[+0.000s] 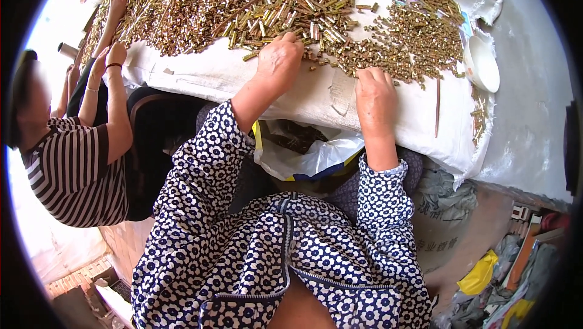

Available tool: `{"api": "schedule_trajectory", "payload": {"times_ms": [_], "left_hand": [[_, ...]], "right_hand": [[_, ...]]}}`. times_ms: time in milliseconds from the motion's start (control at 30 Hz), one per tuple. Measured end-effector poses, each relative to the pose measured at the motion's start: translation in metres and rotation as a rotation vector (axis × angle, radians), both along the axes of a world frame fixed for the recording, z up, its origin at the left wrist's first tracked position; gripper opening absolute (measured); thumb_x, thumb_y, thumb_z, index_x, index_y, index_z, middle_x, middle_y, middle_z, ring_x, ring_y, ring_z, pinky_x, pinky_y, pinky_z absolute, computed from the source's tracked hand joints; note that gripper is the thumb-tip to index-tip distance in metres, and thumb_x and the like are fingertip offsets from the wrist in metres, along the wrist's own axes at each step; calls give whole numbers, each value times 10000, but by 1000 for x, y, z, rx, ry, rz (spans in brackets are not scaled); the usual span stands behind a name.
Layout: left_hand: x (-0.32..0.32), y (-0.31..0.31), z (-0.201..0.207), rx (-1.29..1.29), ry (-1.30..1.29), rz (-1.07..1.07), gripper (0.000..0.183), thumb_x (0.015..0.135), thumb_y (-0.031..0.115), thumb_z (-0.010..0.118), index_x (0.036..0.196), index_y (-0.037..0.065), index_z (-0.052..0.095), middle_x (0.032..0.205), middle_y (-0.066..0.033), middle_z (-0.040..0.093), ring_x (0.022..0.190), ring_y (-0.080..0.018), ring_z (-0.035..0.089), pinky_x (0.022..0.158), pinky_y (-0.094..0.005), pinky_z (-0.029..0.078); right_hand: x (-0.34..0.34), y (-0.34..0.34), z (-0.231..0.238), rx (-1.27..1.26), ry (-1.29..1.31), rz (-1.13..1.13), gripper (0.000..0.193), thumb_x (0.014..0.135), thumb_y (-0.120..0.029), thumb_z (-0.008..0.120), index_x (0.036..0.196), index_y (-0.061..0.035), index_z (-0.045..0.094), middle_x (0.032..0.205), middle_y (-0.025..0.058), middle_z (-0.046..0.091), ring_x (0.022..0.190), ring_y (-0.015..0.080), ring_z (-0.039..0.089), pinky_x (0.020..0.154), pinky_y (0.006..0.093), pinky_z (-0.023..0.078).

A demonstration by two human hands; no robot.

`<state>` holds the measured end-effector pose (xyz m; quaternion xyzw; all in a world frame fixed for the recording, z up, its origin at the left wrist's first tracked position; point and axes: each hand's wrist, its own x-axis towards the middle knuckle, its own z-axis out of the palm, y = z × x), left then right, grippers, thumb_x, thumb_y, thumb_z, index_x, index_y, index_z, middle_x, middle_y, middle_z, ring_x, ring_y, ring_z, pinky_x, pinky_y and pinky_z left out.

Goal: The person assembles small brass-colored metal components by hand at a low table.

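A wide spread of small brass-coloured metal pieces [182,1] covers the white cloth [200,80] on the table in front of me. Some are short cylinders [419,43]; others are stacked into longer sticks [267,19]. My left hand [278,65] rests at the near edge of the heap, fingers curled down among the sticks. To its right, my right hand [375,101] is closed at the edge of the short cylinders. The backs of both hands hide the fingertips and whatever they pinch. A thin brown rod [437,108] lies on the cloth right of my right hand.
A white bowl [483,65] is tilted at the table's right edge. An open plastic bag [306,156] hangs below the near edge, between my forearms. At the left, a person in a striped top [79,171] sits with hands near the heap. Bags and scraps [498,274] lie lower right.
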<state>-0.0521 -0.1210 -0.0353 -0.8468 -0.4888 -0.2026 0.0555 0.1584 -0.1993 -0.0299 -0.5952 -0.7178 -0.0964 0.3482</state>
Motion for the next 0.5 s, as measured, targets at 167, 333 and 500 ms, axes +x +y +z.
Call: {"api": "schedule_trajectory", "payload": {"times_ms": [167,333,500], "left_hand": [[9,-21,9,-179,-261,10,93,790,117,622,824,31,626,855,-113,597,803,-292,594,708,-375,482],[3,-45,-2,-474,-693,-115,122,819,107,657,880,10,617,805,-63,630,721,-186,591,653,-308,474],[0,-62,-2,-916,-1170,-127,95,875,84,628,916,9,588,760,-7,606,673,-68,536,591,-228,449]], "right_hand": [[7,0,-3,-79,-96,-65,128,750,-17,621,861,-80,633,849,67,611,809,266,581,718,366,489],[3,-10,-7,-53,111,48,129,749,-28,618,867,-77,635,847,74,614,821,269,583,725,368,489],[0,-14,-7,-139,-81,47,149,741,-22,614,876,-79,643,844,85,612,824,279,582,731,375,492]]}}
